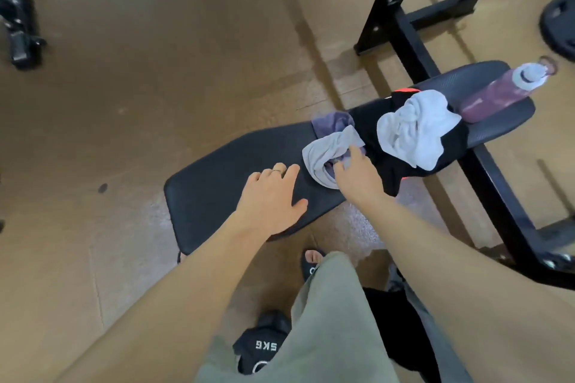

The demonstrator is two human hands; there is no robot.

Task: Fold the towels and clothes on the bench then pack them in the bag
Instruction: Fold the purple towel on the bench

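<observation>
**Right hand nearer the crumpled towel**

Beside the bare near end of the table (217, 196), the left hand (270, 196) rests flat, fingers released. Just right, the right hand (357, 177) reaches into the grey towel (323, 155), fingertips touching it; whether they pinch it, I cannot tell. Remaining clothes (417, 130) lie farther right.

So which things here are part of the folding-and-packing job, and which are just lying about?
Job: bench, grey cloth, purple cloth, black garment, white towel, right hand, left hand.

Lying about: bottle, weight plate, rack frame.
</observation>
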